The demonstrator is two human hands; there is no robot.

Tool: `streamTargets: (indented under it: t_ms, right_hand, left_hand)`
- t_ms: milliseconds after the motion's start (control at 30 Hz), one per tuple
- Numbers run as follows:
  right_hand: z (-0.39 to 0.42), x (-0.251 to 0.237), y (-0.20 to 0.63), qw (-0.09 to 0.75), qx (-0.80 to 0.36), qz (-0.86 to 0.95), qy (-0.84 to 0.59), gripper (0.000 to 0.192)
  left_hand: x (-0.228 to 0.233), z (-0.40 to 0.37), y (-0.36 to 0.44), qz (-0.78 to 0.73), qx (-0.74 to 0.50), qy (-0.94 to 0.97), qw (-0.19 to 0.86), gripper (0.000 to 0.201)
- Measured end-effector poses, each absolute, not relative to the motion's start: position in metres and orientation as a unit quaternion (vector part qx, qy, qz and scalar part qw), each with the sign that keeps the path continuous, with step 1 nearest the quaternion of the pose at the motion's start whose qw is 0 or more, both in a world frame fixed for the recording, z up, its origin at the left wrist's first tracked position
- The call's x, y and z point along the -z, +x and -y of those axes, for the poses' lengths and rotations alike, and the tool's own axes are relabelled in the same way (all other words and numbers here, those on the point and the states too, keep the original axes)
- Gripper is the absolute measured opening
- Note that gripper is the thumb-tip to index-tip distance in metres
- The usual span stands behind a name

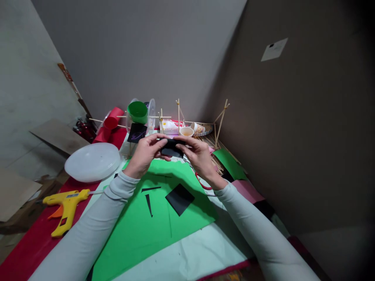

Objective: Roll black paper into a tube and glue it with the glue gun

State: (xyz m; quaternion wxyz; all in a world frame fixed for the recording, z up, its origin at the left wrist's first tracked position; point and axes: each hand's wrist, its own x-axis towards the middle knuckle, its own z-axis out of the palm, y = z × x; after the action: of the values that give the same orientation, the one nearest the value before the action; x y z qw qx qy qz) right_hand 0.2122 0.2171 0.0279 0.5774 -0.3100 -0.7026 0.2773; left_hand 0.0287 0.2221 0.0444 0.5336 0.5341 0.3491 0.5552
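Both my hands hold a small piece of black paper up above the table. My left hand pinches its left side between thumb and fingers. On its right side, my right hand grips it the same way. Beneath them lies a large green sheet. A black paper square and two thin black strips, one of them an upright sliver, rest on that sheet. Partly hidden by my right wrist are red-handled scissors.
A yellow glue gun and a white oval lid are at the left. Behind my hands stand stick frames, a green paper cylinder, a red paper tube and a paper cup. Walls rise behind and at right.
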Motion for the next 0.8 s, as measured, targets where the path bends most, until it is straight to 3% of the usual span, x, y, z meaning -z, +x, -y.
streamTargets:
  t_ms: [167,433,800]
  right_hand:
    - [-0.2114,-0.0339,0.2088,0.574,-0.29,0.707,-0.293,0.018]
    - [-0.2185,-0.0287,0.2087,0.552,-0.426,0.66,-0.28,0.03]
    - [-0.2158,-0.031,0.2056,0.555,-0.476,0.625,-0.274,0.031]
  left_hand:
    - [-0.0474,-0.2229,0.0282,-0.329,-0.576,0.522,0.536,0.03]
    - [-0.0508,-0.2202,0.0264,-0.332,-0.595,0.544,0.49,0.028]
    - [-0.0497,-0.2211,0.0245,-0.323,-0.589,0.557,0.488,0.026]
